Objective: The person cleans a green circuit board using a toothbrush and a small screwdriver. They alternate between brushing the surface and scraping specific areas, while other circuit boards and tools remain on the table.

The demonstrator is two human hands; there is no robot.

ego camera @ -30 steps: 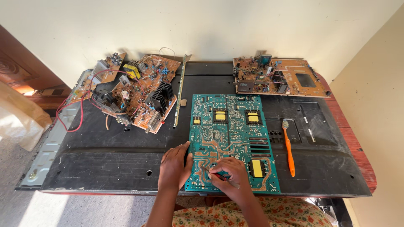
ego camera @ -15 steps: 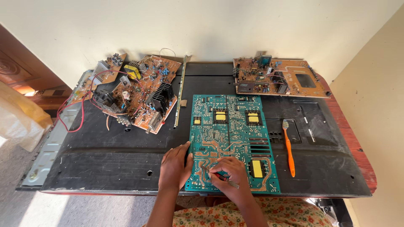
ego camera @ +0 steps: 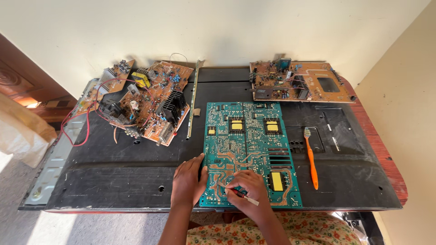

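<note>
Green circuit board (ego camera: 249, 149) lies solder side up on the black panel (ego camera: 113, 177) that covers the bench, dead centre, near edge toward me.

Far left, at 9 o'clock: grey metal frame (ego camera: 50, 172) along the panel's edge. At 10 o'clock: brown board (ego camera: 150, 102) with black heat sink, red wires trailing off it. At 11 o'clock, a thin metal strip (ego camera: 193, 102) runs front to back, just beside the green board's left edge.

Left hand (ego camera: 188, 181) flat, palm down, fingers spread on the board's lower left corner. Grip there is open; it presses, holds nothing.

Right hand (ego camera: 249, 190) at 6 o'clock on the board, grip closed narrow around a slim tool (ego camera: 238, 194), dark shaft, pale handle end pointing to 4 o'clock. Tip touches the copper traces near the lower middle. What kind of tip, I cannot tell.

Judgement: keep the left palm heavy so the board does not skate; hold the tool low and close to its tip, work light, keep off neighbouring traces.

Board: teal, pale trace pattern, four yellow rectangular patches, slotted rows at right.

At 3 o'clock: orange toothbrush (ego camera: 311, 163), apart from the board. At 1 o'clock: second brown board (ego camera: 297, 81).
</note>
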